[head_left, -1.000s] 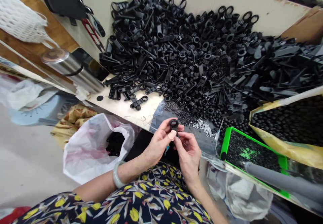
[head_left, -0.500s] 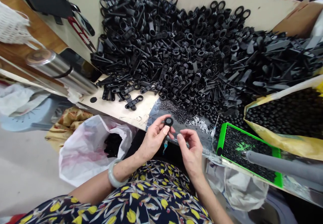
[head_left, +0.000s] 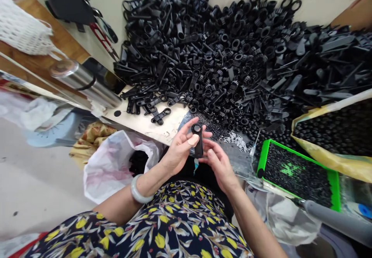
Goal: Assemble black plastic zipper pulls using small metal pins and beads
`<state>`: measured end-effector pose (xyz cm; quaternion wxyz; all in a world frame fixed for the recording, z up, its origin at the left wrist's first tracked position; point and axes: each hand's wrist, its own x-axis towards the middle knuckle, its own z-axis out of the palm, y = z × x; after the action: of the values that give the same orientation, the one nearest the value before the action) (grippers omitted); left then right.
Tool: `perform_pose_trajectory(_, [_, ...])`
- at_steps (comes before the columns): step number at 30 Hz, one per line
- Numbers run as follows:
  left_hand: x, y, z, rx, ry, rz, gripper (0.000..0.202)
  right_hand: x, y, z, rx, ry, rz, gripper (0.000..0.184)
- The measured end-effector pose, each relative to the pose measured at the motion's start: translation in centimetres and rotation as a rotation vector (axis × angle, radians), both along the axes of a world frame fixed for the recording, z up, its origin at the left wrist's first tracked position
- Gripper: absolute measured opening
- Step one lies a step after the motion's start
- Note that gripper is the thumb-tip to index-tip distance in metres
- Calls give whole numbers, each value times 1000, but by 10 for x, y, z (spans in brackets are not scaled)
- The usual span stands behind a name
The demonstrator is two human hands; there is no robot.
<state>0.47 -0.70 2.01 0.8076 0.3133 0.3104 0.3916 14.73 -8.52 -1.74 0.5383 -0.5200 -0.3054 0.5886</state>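
My left hand (head_left: 181,147) pinches a long black plastic part (head_left: 198,139) with a round ring at its top, thumb across the stem. My right hand (head_left: 219,163) is just right of it, fingers curled and touching the lower end of the same part. Both hands hover over the near edge of the workbench (head_left: 148,124), in front of a huge pile of black plastic parts (head_left: 232,52). A small heap of tiny metal pins (head_left: 232,138) lies just beyond the hands.
A green tray (head_left: 263,157) of tiny black pieces and a yellow bag (head_left: 325,157) of black beads sit to the right. A grey handle (head_left: 334,219) lies near right. A white plastic bag (head_left: 110,168) hangs left below the bench. A steel flask (head_left: 84,81), scissors (head_left: 103,37) and a white basket (head_left: 23,27) are at left.
The part in my left hand has turned upright, showing its full length. My right hand has moved back in to touch its lower end after pulling slightly away.
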Motion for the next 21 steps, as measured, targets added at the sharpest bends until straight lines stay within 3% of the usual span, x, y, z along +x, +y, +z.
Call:
perform_pose_trajectory(3, [4,-6,-4,28,68,51,45,-10,1,0,52,-88,26,42])
perform_pose_trajectory(6, [-4,-10,-10,99,182,113,40,-10,2,4,177,-451,61,25])
perform_pose_trajectory(8, [-18,-10,-12,158,273,42,40,-4,-1,8,283,-671,126,23])
perform_pose_trajectory(11, [-42,-7,-9,280,389,-183,33,5,-11,14,413,-816,230,23])
perform_pose_trajectory(13, [-51,-4,-8,455,487,-286,24,11,-17,14,468,-867,260,24])
perform_pose_trajectory(16, [-48,6,-15,856,601,-361,14,25,-21,4,491,-1030,206,28])
perform_pose_trajectory(18, [-38,16,-27,1078,664,-360,11,38,-18,-7,491,-1171,171,30])
perform_pose_trajectory(21, [-25,30,-48,1271,756,-406,17,56,-12,-26,526,-1277,205,33])
